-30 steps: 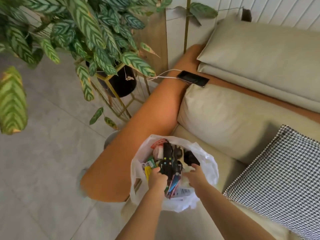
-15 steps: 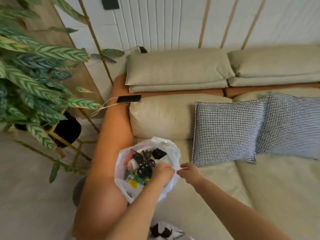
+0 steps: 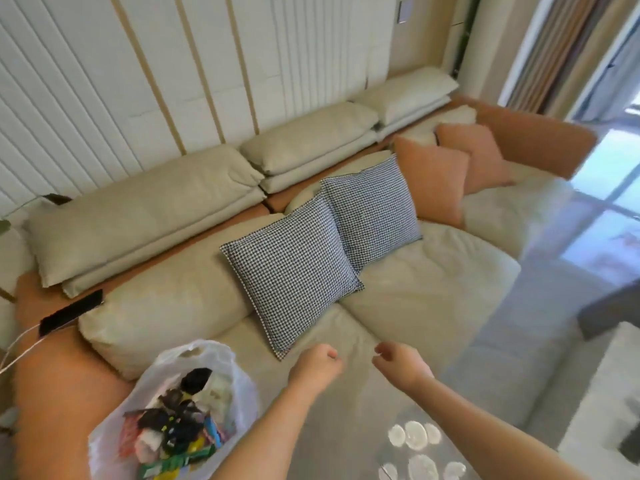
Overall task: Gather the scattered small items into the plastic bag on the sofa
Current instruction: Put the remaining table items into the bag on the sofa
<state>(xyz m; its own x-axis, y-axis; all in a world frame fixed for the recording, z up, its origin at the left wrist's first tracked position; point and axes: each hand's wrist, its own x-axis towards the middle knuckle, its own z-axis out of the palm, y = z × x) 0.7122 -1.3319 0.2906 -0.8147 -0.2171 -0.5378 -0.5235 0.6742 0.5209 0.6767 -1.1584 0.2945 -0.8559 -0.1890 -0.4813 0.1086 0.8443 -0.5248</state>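
Plastic bag [image 3: 173, 410]: left of left hand, on sofa [image 3: 433, 289] seat against orange armrest. Thin, limp film; likely light, slippery; best taken at rim. Mouth points up, gaping; long axis roughly upright. Small items [image 3: 176, 431] heaped inside.
Left hand [image 3: 317, 367]: fingers loosely curled, holds nothing.
Right hand [image 3: 398, 363]: same, empty.
Beyond hands: houndstooth cushion [image 3: 291, 268].

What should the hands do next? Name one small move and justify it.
Probably turn to scan for more stray items: both the left hand and right hand hang over the seat holding nothing, clear of the plastic bag, which already stands full of small items, and the sofa shows none.
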